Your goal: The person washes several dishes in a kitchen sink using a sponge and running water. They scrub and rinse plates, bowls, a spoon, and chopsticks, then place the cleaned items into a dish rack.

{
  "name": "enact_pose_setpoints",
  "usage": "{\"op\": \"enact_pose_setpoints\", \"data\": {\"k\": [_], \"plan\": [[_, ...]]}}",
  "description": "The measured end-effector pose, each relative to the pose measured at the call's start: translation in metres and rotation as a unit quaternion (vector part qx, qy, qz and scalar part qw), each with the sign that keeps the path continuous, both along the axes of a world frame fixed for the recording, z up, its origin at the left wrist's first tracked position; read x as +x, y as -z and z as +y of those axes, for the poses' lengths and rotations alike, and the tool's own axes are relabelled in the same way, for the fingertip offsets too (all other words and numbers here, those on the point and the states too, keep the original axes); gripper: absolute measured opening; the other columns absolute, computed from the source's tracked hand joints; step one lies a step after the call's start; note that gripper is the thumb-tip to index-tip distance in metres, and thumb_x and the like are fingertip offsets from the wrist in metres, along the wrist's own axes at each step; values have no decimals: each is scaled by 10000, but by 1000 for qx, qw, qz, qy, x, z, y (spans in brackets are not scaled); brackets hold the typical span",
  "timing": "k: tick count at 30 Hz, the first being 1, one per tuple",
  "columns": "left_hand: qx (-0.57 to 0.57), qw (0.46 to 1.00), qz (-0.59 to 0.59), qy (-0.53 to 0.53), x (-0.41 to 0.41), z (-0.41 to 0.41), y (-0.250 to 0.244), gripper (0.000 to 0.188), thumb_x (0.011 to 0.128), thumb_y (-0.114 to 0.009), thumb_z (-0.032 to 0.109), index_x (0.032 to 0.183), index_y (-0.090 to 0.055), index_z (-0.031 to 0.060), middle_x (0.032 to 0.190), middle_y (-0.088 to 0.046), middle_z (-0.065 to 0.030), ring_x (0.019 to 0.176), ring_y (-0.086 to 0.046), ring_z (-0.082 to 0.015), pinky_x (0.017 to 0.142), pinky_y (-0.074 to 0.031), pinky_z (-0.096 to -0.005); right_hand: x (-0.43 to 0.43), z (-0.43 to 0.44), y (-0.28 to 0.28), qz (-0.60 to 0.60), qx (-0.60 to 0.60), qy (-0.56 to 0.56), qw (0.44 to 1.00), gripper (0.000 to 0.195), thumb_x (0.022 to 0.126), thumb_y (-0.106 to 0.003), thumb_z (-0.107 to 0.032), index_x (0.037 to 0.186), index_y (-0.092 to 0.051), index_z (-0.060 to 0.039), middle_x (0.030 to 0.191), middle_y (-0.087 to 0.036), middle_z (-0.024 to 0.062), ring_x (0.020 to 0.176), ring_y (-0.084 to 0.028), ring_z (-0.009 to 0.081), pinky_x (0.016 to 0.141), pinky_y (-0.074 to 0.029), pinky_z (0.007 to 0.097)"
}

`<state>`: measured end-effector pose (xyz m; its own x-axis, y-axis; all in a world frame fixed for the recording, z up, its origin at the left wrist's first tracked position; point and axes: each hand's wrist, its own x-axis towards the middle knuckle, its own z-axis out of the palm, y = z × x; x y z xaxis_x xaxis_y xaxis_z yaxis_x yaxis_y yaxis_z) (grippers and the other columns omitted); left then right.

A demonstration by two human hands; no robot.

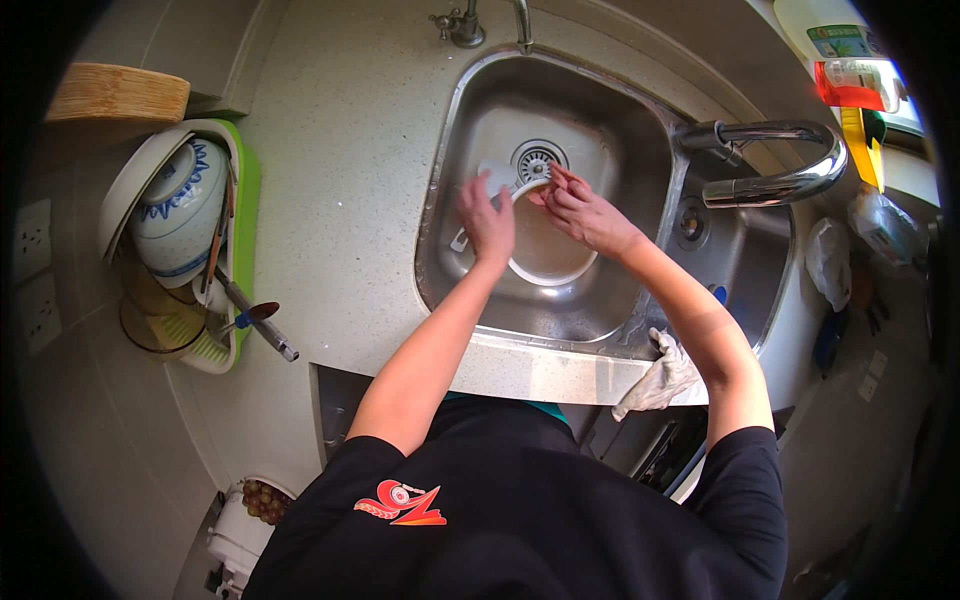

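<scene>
In the steel sink basin sits a round white-rimmed container with cloudy, brownish liquid inside. My left hand is at its left edge, fingers blurred and slightly apart; whether it grips the rim cannot be told. My right hand is over the container's upper right rim, fingers bent and close together; a small reddish thing may be at the fingertips. A pale, flat piece lies partly behind my left fingers, near the drain strainer. A light handle-like end with a slot shows left of my left hand.
A chrome faucet arches over the smaller right basin. A second tap stands behind the main basin. A crumpled cloth hangs on the front edge. At left, a green rack holds bowls and utensils.
</scene>
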<state>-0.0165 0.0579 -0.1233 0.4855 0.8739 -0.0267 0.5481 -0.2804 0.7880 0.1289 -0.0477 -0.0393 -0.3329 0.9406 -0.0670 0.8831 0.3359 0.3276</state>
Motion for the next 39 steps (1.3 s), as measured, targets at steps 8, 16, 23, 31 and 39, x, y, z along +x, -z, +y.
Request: {"op": "enact_pose_setpoints", "data": {"k": [8,16,23,31,39], "plan": [[-121,983,-127,59,1,-17,17,230,904,-498,170,1008,-629,12,954,-635,-147,881,-594,-290,795,-449,-346,-27,-52,19,14,-124,134,983,340,736,-519,-198,980,-637,7,1060,-602,95,1209,-378,318,1103,-180,465],[-290,929,-228,16,2,-21,28,247,921,-510,176,1056,-624,4,979,-649,-76,896,-573,-124,807,-443,-262,-106,-57,45,363,-108,383,842,237,791,-558,-169,994,-626,-69,984,-610,199,1130,-439,415,1064,-87,587],[-393,891,-227,-3,2,-18,18,283,922,-516,197,1100,-608,-4,1011,-637,-52,925,-552,-105,847,-423,-247,-137,-22,35,690,-12,490,533,288,796,-542,-65,1082,-567,-34,963,-595,203,878,-563,373,768,-455,405],[-339,913,-226,21,1,-17,28,276,902,-537,181,1098,-619,5,990,-665,-97,898,-588,-119,822,-447,-256,-84,-65,-13,384,-51,317,866,277,840,-552,-185,1100,-625,-126,1016,-614,95,1112,-504,294,959,-395,397],[-402,878,-259,11,-1,-16,37,273,898,-554,181,1099,-621,9,999,-659,-72,907,-578,-110,834,-440,-248,-55,-60,40,37,-184,248,950,291,832,-451,-164,1010,-628,-17,1229,-531,190,1285,-343,374,1094,-187,469]]}}
